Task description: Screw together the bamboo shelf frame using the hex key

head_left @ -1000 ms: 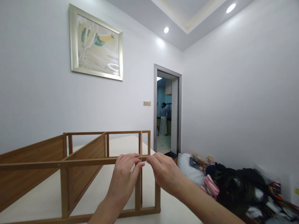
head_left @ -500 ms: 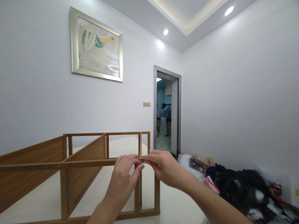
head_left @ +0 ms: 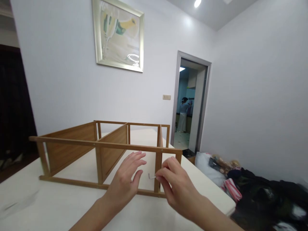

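A brown wooden shelf frame [head_left: 115,146] lies on its side on a white table [head_left: 72,205], its panels [head_left: 113,139] standing upright between the rails. Between the thumb and fingers of my right hand [head_left: 176,181] is a small L-shaped hex key [head_left: 151,176], its bent end pointing left. That hand is in front of the frame's right end, close to an upright. My left hand [head_left: 128,175] is in front of the long rail with fingers apart and nothing in them. A small screw head [head_left: 162,150] shows on the rail above my right hand.
Dark clothes [head_left: 264,192] and a white bag [head_left: 209,168] are heaped right of the table. Behind, a doorway [head_left: 191,102] shows a person [head_left: 183,114] standing in another room. A framed picture [head_left: 119,35] hangs on the wall.
Both hands have come away from the rail and moved apart. My left hand has opened, and the hex key is off the rail in my right hand. The view has turned left and down.
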Tool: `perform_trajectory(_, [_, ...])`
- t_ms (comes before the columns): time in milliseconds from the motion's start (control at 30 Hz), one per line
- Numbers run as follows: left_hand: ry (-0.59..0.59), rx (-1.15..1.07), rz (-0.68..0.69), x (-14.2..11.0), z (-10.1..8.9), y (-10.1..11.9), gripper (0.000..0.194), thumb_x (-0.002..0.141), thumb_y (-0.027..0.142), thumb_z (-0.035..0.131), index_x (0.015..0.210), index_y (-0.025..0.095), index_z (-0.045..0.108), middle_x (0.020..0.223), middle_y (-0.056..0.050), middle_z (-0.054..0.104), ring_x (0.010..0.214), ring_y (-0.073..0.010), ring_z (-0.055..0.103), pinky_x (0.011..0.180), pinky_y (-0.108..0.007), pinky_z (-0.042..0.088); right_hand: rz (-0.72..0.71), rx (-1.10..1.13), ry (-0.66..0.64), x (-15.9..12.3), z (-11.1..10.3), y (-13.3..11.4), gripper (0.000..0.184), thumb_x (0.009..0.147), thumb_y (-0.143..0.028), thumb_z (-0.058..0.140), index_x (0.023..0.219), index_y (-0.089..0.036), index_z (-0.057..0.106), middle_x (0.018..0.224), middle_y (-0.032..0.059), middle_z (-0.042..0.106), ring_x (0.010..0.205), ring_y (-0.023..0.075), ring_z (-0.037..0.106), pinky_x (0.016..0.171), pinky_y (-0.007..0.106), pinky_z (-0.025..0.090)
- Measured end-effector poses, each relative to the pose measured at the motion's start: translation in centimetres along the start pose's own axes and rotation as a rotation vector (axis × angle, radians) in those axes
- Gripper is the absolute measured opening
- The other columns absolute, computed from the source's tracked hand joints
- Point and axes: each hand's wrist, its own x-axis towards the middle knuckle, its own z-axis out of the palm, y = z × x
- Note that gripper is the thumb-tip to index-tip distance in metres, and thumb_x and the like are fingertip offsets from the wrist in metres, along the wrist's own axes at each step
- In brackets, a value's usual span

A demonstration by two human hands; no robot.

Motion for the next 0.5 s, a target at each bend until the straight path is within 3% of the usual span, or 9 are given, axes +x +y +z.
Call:
perform_trajectory(100, [-0.061, 0.057, -0.125, -3.9, -3.6, -1.8, 0.022, 0.092, 0.017, 0.053, 0.107, 0.024, 0.068, 0.120, -0.006, 0.073, 0.116, -0.0201, 0.067, 0.104, -0.039, 0.054, 0.040, 0.097, -0.076, -2.8, 5.2, -1.7, 0.022, 0.091, -0.004, 0.046, 0.087, -0.017, 0.063, 0.084, 0.0074, 0.056, 0.081, 0.0190, 0.050, 0.066, 0.029, 0.041])
perform_trajectory(167, [-0.089, 0.090, -0.295, -6.4, -5.7, -3.6, 0.019, 0.092, 0.026, 0.055, 0.102, 0.024, 0.071, 0.112, -0.005, 0.076, 0.106, -0.0206, 0.070, 0.084, -0.031, 0.061, 0.024, 0.156, -0.121, -4.2, 9.4, -2.9, 0.020, 0.085, -0.002, 0.052, 0.086, -0.017, 0.065, 0.082, 0.0064, 0.057, 0.079, 0.0181, 0.051, 0.063, 0.027, 0.039])
perform_trajectory(267, [-0.119, 0.152, -0.575, -9.6, -8.1, -6.5, 0.024, 0.091, 0.037, 0.054, 0.100, 0.025, 0.073, 0.102, -0.003, 0.078, 0.091, -0.0207, 0.073, 0.052, -0.023, 0.054, 0.002, 0.218, -0.221, -5.2, 15.5, -4.8, 0.017, 0.076, -0.003, 0.064, 0.081, -0.018, 0.068, 0.078, 0.0038, 0.058, 0.075, 0.0166, 0.052, 0.060, 0.026, 0.038])
perform_trajectory(367, [-0.146, 0.204, -0.736, -12.1, -9.0, -8.7, 0.026, 0.089, 0.038, 0.053, 0.094, 0.023, 0.074, 0.095, -0.003, 0.078, 0.085, -0.0214, 0.072, 0.060, -0.027, 0.054, 0.010, 0.289, -0.361, -5.5, 19.5, -6.4, 0.012, 0.075, -0.009, 0.072, 0.082, -0.019, 0.072, 0.079, 0.0036, 0.061, 0.077, 0.0171, 0.054, 0.061, 0.025, 0.040])
perform_trajectory(500, [-0.246, 0.203, -0.821, -13.6, -8.5, -9.8, 0.025, 0.088, 0.030, 0.049, 0.089, 0.021, 0.073, 0.089, -0.003, 0.078, 0.082, -0.0211, 0.071, 0.079, -0.034, 0.054, 0.073, 0.364, -0.439, -5.9, 21.6, -7.5, 0.014, 0.077, -0.008, 0.070, 0.082, -0.020, 0.075, 0.081, 0.0039, 0.062, 0.082, 0.0168, 0.057, 0.065, 0.024, 0.043])
